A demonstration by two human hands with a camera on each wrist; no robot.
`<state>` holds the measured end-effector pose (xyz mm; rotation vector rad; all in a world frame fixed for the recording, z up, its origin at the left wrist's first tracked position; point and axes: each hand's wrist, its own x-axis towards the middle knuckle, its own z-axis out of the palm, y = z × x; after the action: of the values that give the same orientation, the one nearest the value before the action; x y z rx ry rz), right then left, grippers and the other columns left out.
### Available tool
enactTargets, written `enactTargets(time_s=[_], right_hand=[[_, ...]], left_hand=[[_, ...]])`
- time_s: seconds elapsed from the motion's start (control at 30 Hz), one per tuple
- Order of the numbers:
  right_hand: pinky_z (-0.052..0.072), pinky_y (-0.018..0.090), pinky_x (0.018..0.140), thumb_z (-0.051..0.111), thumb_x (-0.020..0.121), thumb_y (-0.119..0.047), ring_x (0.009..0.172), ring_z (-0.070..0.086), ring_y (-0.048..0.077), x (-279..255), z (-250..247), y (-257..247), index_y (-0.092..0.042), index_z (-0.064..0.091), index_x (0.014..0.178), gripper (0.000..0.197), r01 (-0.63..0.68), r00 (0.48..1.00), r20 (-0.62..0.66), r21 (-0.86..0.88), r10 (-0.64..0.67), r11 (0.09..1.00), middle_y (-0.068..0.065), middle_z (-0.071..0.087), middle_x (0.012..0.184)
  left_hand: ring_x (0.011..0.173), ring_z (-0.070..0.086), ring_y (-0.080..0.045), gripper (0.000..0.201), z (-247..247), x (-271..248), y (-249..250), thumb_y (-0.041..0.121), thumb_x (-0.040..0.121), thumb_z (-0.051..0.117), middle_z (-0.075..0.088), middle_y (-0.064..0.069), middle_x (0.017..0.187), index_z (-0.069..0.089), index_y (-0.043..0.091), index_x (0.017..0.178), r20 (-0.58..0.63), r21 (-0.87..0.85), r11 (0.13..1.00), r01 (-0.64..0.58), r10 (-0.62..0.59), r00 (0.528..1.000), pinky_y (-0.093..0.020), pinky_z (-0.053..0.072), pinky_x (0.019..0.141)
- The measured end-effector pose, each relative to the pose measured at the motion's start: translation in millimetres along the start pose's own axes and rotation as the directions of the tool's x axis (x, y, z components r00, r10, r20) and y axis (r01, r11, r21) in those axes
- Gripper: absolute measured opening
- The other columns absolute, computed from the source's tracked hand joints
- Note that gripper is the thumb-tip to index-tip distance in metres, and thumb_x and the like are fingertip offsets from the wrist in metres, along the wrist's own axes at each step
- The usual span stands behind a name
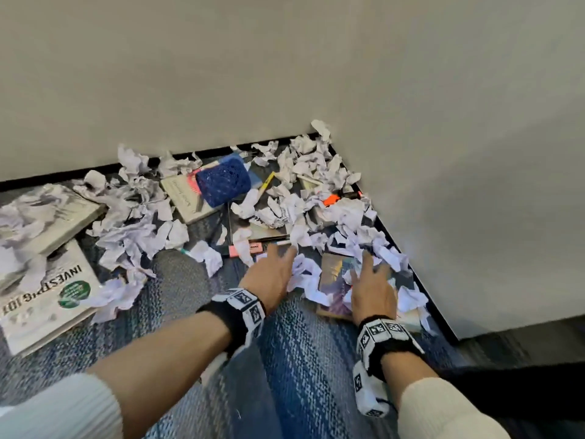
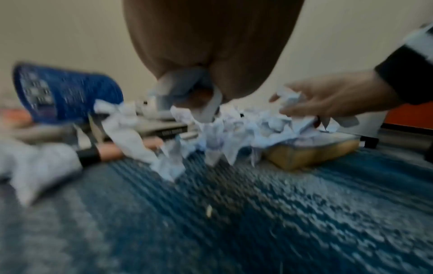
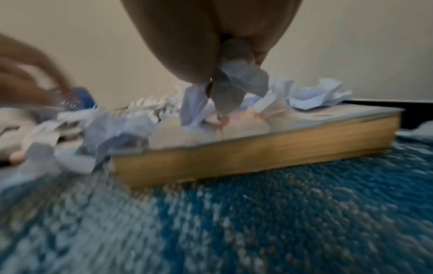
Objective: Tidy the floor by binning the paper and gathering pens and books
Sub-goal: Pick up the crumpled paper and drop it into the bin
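Observation:
Crumpled white paper (image 1: 304, 191) lies heaped in a wall corner on blue carpet. My left hand (image 1: 281, 253) reaches into the pile; in the left wrist view a paper scrap (image 2: 182, 87) is tucked in its curled fingers. My right hand (image 1: 372, 264) is over a thick book (image 1: 332, 280) and grips crumpled paper (image 3: 236, 74) above that book (image 3: 257, 148). A blue mesh pen holder (image 1: 223, 182) lies on its side on a pale book (image 1: 183, 198). A pink marker (image 1: 250, 248), an orange highlighter (image 1: 330, 199) and a yellow pen (image 1: 266, 182) lie among the paper.
Two large pale books (image 1: 41, 289) (image 1: 47, 213) lie at the left, partly under paper. Grey walls (image 1: 443, 153) meet behind the pile and shut in the back and right. Bare blue carpet (image 1: 300, 359) stretches toward me between my arms.

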<state>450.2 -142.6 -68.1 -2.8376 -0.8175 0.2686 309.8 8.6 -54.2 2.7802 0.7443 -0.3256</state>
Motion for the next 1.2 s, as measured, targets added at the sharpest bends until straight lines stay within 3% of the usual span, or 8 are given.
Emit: enactTargets(time_s=[0.17, 0.27, 0.37, 0.47, 0.57, 0.7, 0.97, 1.2], right_hand=[[0.051, 0.039, 0.071, 0.05, 0.092, -0.049, 0.097, 0.058, 0.033, -2.8, 25.7, -7.1, -0.011, 0.051, 0.123, 0.049, 0.149, 0.989, 0.011, -0.159, -0.149, 0.976, 0.016, 0.05, 0.114], [0.047, 0.033, 0.056, 0.045, 0.093, -0.045, 0.074, 0.063, 0.031, -5.1, 31.4, -5.2, -0.008, 0.058, 0.102, 0.04, 0.218, 0.975, 0.013, -0.194, -0.22, 0.956, 0.014, 0.058, 0.093], [0.042, 0.038, 0.068, 0.04, 0.098, -0.042, 0.093, 0.06, 0.034, 1.2, 21.8, -4.2, -0.01, 0.051, 0.109, 0.036, 0.202, 0.974, 0.131, -0.146, -0.184, 0.968, 0.014, 0.059, 0.103], [0.042, 0.038, 0.071, 0.042, 0.098, -0.038, 0.092, 0.058, 0.034, 8.4, -0.1, 12.0, -0.006, 0.054, 0.103, 0.034, 0.018, 0.992, -0.125, 0.039, -0.013, 0.999, 0.016, 0.058, 0.103], [0.042, 0.041, 0.074, 0.045, 0.097, -0.036, 0.094, 0.053, 0.04, 18.9, -9.7, 49.1, 0.004, 0.058, 0.103, 0.043, -0.25, 0.868, -0.376, 0.234, 0.324, 0.94, 0.024, 0.05, 0.109], [0.041, 0.05, 0.088, 0.043, 0.095, -0.049, 0.111, 0.044, 0.043, 17.3, 14.7, 56.6, 0.007, 0.052, 0.113, 0.06, -0.462, 0.854, -0.148, 0.225, 0.499, 0.858, 0.027, 0.042, 0.123], [0.048, 0.05, 0.088, 0.053, 0.091, -0.032, 0.102, 0.052, 0.046, -12.7, 34.1, 40.4, 0.006, 0.054, 0.094, 0.038, -0.12, 0.955, -0.271, 0.006, 0.117, 0.993, 0.032, 0.05, 0.113], [0.045, 0.046, 0.079, 0.046, 0.094, -0.014, 0.091, 0.056, 0.043, -19.2, 30.6, 13.2, 0.002, 0.05, 0.108, 0.021, -0.047, 0.986, -0.157, 0.067, 0.057, 0.997, 0.026, 0.053, 0.108]], left_hand=[[0.125, 0.048, -0.035, 0.074, 60.9, 18.7, 26.7, 0.063, 0.088, -0.01, 0.016, -0.019, 0.154, 0.028, 0.033, 0.144, 0.025, 0.124, 0.976, -0.181, 0.18, 0.983, -0.037, 0.049, 0.064], [0.079, 0.069, -0.03, 0.062, 69.7, 19.0, 35.4, 0.058, 0.093, 0.012, 0.041, -0.024, 0.131, 0.044, 0.02, 0.129, -0.063, 0.091, 0.99, -0.104, 0.11, 0.992, -0.027, 0.043, 0.044], [0.04, 0.055, -0.022, 0.04, 77.3, 23.1, 33.2, 0.056, 0.092, 0.04, 0.052, -0.015, 0.096, 0.051, 0.018, 0.095, -0.219, 0.037, 0.986, -0.165, 0.169, 0.961, -0.022, 0.033, 0.031], [0.037, 0.05, -0.023, 0.044, 75.5, 23.2, 32.5, 0.058, 0.095, 0.028, 0.051, -0.008, 0.077, 0.046, 0.019, 0.085, -0.213, 0.007, 0.983, -0.182, 0.18, 0.96, -0.023, 0.027, 0.033], [0.062, 0.061, -0.027, 0.048, 64.2, 21.6, 34.4, 0.058, 0.099, 0.018, 0.056, -0.006, 0.085, 0.047, 0.019, 0.096, -0.103, 0.01, 0.988, -0.156, 0.156, 0.982, -0.03, 0.036, 0.049], [0.07, 0.06, -0.026, 0.045, 48.3, 24.2, 35.5, 0.051, 0.103, 0.019, 0.061, -0.005, 0.083, 0.048, 0.017, 0.098, -0.064, 0.038, 0.98, -0.196, 0.198, 0.978, -0.032, 0.038, 0.058], [0.062, 0.049, -0.02, 0.039, 22.3, 19.7, 34.0, 0.044, 0.104, 0.023, 0.054, 0.0, 0.072, 0.046, 0.017, 0.087, -0.084, -0.046, 0.989, -0.143, 0.139, 0.987, -0.03, 0.035, 0.058], [0.068, 0.055, -0.029, 0.039, 7.5, 3.6, 9.4, 0.04, 0.103, 0.027, 0.063, -0.011, 0.082, 0.051, 0.012, 0.093, -0.066, 0.038, 0.986, -0.162, 0.164, 0.984, -0.033, 0.038, 0.06]])
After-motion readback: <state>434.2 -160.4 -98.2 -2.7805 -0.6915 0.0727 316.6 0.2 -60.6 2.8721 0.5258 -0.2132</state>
